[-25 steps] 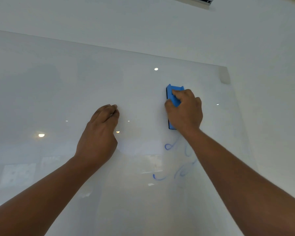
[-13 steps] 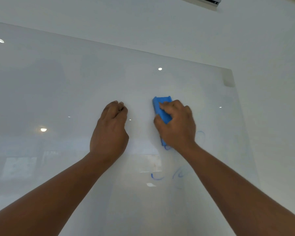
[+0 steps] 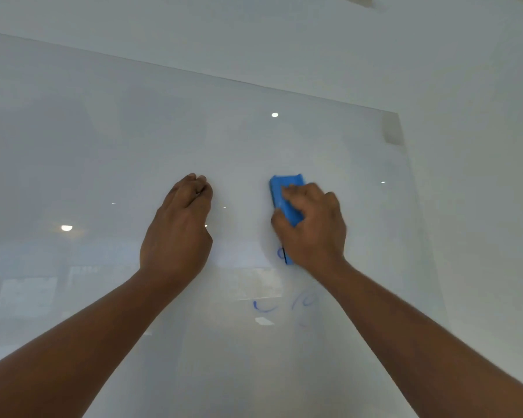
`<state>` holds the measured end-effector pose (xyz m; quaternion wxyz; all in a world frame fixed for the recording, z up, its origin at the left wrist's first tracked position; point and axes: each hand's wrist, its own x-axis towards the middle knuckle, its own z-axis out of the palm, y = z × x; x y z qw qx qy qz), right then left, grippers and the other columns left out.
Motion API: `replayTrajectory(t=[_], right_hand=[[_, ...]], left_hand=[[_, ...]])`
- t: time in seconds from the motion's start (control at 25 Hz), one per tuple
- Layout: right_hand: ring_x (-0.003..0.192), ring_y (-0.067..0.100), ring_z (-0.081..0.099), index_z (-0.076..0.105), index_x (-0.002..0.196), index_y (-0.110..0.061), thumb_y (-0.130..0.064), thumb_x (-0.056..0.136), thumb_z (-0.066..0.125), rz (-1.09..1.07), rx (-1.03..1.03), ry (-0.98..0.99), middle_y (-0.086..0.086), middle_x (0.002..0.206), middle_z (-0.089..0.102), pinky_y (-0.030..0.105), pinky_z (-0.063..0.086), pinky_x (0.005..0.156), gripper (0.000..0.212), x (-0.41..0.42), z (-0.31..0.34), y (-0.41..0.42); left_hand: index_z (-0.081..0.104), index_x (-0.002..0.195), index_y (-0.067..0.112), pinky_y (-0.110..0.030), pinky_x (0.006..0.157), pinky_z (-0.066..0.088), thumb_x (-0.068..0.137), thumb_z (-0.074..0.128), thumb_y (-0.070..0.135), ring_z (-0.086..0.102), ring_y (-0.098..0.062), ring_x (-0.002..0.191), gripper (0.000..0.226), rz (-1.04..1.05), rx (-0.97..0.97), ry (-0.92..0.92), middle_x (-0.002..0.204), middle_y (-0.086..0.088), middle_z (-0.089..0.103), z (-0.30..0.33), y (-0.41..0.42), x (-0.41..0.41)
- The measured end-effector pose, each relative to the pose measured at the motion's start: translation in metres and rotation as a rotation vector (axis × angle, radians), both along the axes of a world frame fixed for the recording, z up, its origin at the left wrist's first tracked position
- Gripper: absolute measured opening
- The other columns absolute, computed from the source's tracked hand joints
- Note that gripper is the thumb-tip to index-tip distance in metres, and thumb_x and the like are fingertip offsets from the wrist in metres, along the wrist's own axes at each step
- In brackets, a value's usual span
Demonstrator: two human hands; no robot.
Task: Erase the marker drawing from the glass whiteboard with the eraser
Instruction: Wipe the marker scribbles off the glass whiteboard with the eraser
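Observation:
My right hand (image 3: 311, 227) presses a blue eraser (image 3: 284, 194) flat against the glass whiteboard (image 3: 103, 146), with the eraser upright and its top end sticking out above my fingers. Faint blue marker strokes (image 3: 264, 307) lie below the eraser, with more blue curls (image 3: 307, 301) beside my right forearm and a small loop at the eraser's lower end. My left hand (image 3: 178, 230) rests on the glass to the left of the eraser, fingers curled in, holding nothing.
The board's top edge and right edge meet at a metal mount (image 3: 391, 131) at the upper right. White wall (image 3: 465, 86) surrounds the board. Ceiling lights reflect in the glass (image 3: 66, 228).
My right hand has slid the eraser down and left over the drawing, and the strokes under its path are gone. My left hand has shifted slightly right on the glass.

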<state>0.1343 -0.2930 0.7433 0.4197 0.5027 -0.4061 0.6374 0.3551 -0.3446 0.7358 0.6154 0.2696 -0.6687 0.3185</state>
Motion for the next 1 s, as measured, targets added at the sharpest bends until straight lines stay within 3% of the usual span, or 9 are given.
replayTrajectory(t=[0.08,0.2,0.36,0.52,0.56,0.72,0.76,0.92,1.0], right_hand=[[0.103,0.028,0.057,0.071,0.117,-0.025,-0.037,0.083,0.068,0.013,0.016,0.046,-0.007,0.118,0.066,0.036,0.049,0.081,0.036,-0.018,0.000,0.005],[0.111,0.029,0.057,0.070,0.117,-0.023,-0.033,0.084,0.071,0.058,-0.007,-0.280,-0.005,0.121,0.064,0.038,0.050,0.085,0.034,-0.032,0.016,0.013],[0.099,0.025,0.056,0.072,0.114,-0.028,-0.040,0.081,0.066,0.036,0.054,0.104,-0.012,0.116,0.066,0.033,0.049,0.073,0.036,0.005,-0.022,0.003],[0.111,0.029,0.055,0.070,0.116,-0.024,-0.033,0.085,0.070,0.054,-0.002,-0.342,-0.006,0.120,0.063,0.035,0.046,0.082,0.033,-0.033,0.015,0.014],[0.109,0.030,0.055,0.070,0.114,-0.025,-0.034,0.084,0.070,0.064,-0.011,-0.329,-0.006,0.119,0.064,0.035,0.045,0.080,0.032,-0.015,0.014,0.009],[0.096,0.025,0.053,0.070,0.116,-0.033,-0.045,0.079,0.061,0.039,0.079,0.201,-0.015,0.116,0.064,0.030,0.047,0.068,0.040,0.040,-0.026,-0.002],[0.098,0.026,0.054,0.070,0.117,-0.032,-0.044,0.079,0.062,0.026,0.079,0.211,-0.013,0.117,0.064,0.032,0.049,0.072,0.041,0.020,-0.016,0.005],[0.104,0.027,0.053,0.070,0.115,-0.025,-0.035,0.084,0.068,0.037,0.020,-0.243,-0.008,0.117,0.064,0.043,0.053,0.082,0.032,-0.013,0.013,0.013],[0.097,0.029,0.054,0.071,0.112,-0.027,-0.039,0.081,0.064,0.011,-0.010,-0.064,-0.010,0.116,0.065,0.036,0.052,0.072,0.034,0.036,-0.014,-0.002]], left_hand=[[0.054,0.134,0.000,-0.038,0.105,0.036,0.074,0.047,-0.024,0.036,-0.025,0.143,0.065,-0.009,0.007,0.004,0.146,-0.008,0.049,-0.001,0.001,0.000],[0.055,0.133,0.000,-0.039,0.104,0.037,0.074,0.048,-0.024,0.037,-0.026,0.142,0.064,-0.024,0.014,0.004,0.145,-0.009,0.050,-0.003,0.002,0.001],[0.057,0.132,0.000,-0.037,0.105,0.034,0.076,0.047,-0.024,0.038,-0.025,0.141,0.062,-0.028,-0.007,0.018,0.144,-0.009,0.051,-0.005,-0.001,0.000],[0.056,0.133,0.000,-0.039,0.106,0.036,0.078,0.047,-0.023,0.037,-0.026,0.142,0.060,-0.029,0.009,0.024,0.143,-0.009,0.051,-0.008,0.003,-0.002],[0.055,0.134,0.000,-0.039,0.107,0.035,0.079,0.046,-0.022,0.037,-0.025,0.143,0.060,-0.031,0.011,0.026,0.144,-0.009,0.050,-0.008,0.002,-0.002],[0.054,0.135,0.000,-0.043,0.111,0.036,0.081,0.047,-0.020,0.037,-0.027,0.142,0.059,-0.037,0.012,0.005,0.146,-0.012,0.049,-0.011,0.002,0.000],[0.055,0.135,0.000,-0.044,0.109,0.037,0.081,0.047,-0.020,0.038,-0.027,0.142,0.058,-0.038,0.015,0.006,0.146,-0.011,0.049,-0.011,0.003,0.000],[0.055,0.135,0.001,-0.038,0.108,0.036,0.081,0.043,-0.021,0.035,-0.024,0.144,0.059,-0.037,0.025,0.015,0.145,-0.007,0.048,-0.014,0.005,-0.002],[0.054,0.135,0.001,-0.035,0.108,0.032,0.081,0.044,-0.021,0.036,-0.025,0.143,0.059,-0.042,0.017,0.009,0.145,-0.009,0.048,-0.016,0.003,-0.003]])
